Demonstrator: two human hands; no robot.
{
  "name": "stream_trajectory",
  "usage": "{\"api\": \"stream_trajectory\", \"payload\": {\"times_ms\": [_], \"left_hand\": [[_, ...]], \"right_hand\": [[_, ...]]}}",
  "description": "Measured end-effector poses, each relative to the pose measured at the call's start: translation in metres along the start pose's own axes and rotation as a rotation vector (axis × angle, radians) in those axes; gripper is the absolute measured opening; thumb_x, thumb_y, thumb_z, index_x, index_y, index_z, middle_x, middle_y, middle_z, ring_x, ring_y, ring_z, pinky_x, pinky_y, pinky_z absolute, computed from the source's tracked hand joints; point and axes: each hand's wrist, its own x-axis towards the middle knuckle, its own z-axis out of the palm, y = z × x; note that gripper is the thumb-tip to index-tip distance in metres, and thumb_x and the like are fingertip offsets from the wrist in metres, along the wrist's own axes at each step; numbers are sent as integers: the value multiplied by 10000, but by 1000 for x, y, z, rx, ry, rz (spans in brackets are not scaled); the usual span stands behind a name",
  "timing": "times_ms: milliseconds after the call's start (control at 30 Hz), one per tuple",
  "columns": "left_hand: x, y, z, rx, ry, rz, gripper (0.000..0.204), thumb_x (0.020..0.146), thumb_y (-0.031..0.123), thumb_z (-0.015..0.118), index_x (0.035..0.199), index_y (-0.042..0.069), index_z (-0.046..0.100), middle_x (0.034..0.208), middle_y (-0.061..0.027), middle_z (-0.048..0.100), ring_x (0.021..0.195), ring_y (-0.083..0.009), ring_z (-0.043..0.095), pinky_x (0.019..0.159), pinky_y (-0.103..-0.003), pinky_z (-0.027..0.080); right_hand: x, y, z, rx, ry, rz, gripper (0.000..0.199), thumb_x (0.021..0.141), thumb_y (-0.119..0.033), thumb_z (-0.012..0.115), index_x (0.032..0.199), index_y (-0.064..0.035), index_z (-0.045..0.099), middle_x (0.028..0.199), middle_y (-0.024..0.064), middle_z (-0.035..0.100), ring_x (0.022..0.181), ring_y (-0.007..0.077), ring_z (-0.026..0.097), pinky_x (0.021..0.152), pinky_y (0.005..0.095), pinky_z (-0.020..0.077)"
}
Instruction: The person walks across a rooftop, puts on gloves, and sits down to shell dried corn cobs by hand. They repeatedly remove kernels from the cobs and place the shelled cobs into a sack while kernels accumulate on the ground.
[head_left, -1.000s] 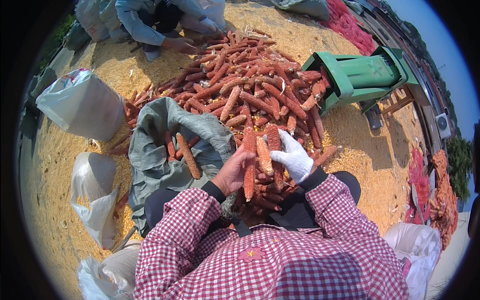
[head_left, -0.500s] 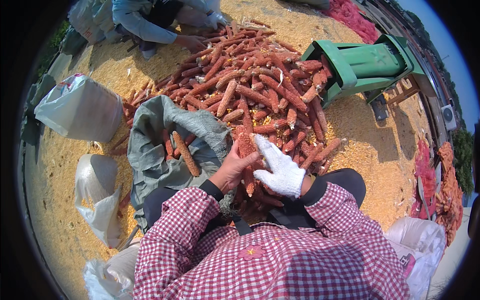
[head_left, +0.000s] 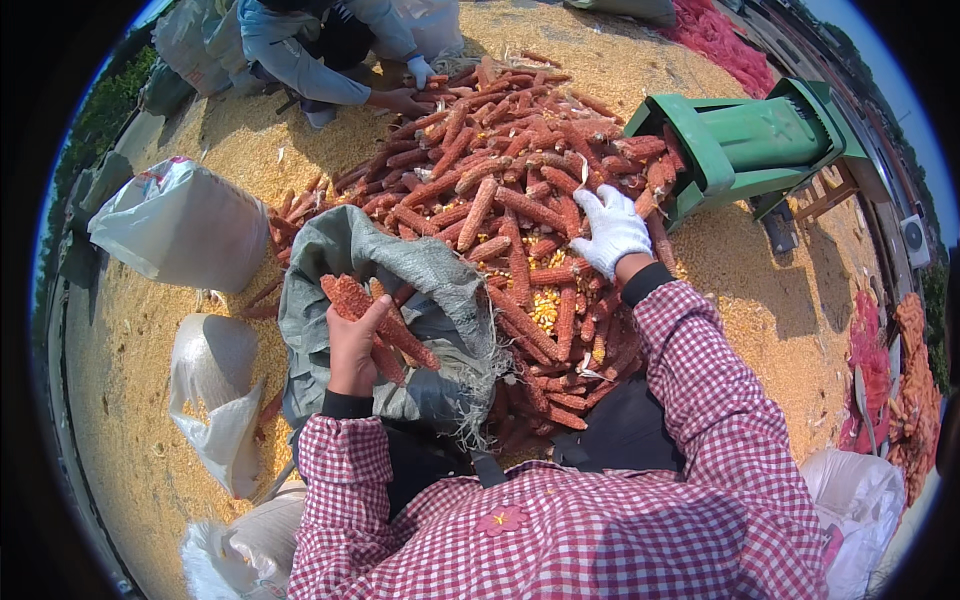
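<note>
My bare left hand [head_left: 352, 345] is wrapped round a few reddish corncobs [head_left: 405, 338], over the mouth of a grey-green woven sack [head_left: 330, 255]. Inside the sack, other cobs show partly behind that hand. My right hand [head_left: 612, 235], in a white knit glove, rests on the right side of a big heap of stripped corncobs [head_left: 520, 205]. Its fingers are stretched out over the cobs, with nothing visibly gripped. Loose yellow kernels [head_left: 546, 305] show between the cobs near the glove.
A green hand-fed sheller-like machine [head_left: 750, 140] stands right of the heap. Across the heap, a co-worker in a light blue sleeve [head_left: 310, 75] reaches into the cobs. White sacks [head_left: 185, 225] stand at left, and yellow kernels [head_left: 740, 330] cover the ground. Red netting [head_left: 715, 45] lies far right.
My hands have parted. The left has moved left with cobs to over the sack; the right has moved away, up and right onto the heap. The view has shifted slightly.
</note>
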Motion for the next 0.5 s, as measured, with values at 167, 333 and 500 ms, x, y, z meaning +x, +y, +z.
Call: {"api": "stream_trajectory", "payload": {"times_ms": [167, 333, 500], "left_hand": [[5, -13, 16, 49, 207, -72, 904, 821, 115, 801, 1485, -50, 209, 1307, -175, 495, 1131, -211, 561, 960, -326, 471], [-8, -10, 43, 119, -33, -121, 493, 892, 117, 702, 1301, -50, 483, 1239, -124, 569, 1115, -163, 565, 908, -306, 489], [-14, -12, 72, 75, -243, -51, 261, 936, 84, 643, 1171, -18, 596, 1009, -41, 658, 851, -91, 618, 742, -245, 506]], "right_hand": [[9, -19, 18, -347, -147, 30, 601, 837, -334, 722, 1393, -355, 496, 1568, 97, 288, 1385, 386, 326, 1046, 604, 343], [22, 32, 53, -234, 187, -207, 298, 881, -212, 603, 1136, -351, 671, 1399, 93, 460, 1220, 365, 455, 942, 499, 414], [7, 61, 32, -60, 333, -297, 325, 777, -197, 729, 1086, -291, 694, 1350, 126, 500, 1201, 375, 483, 990, 458, 443]]}}
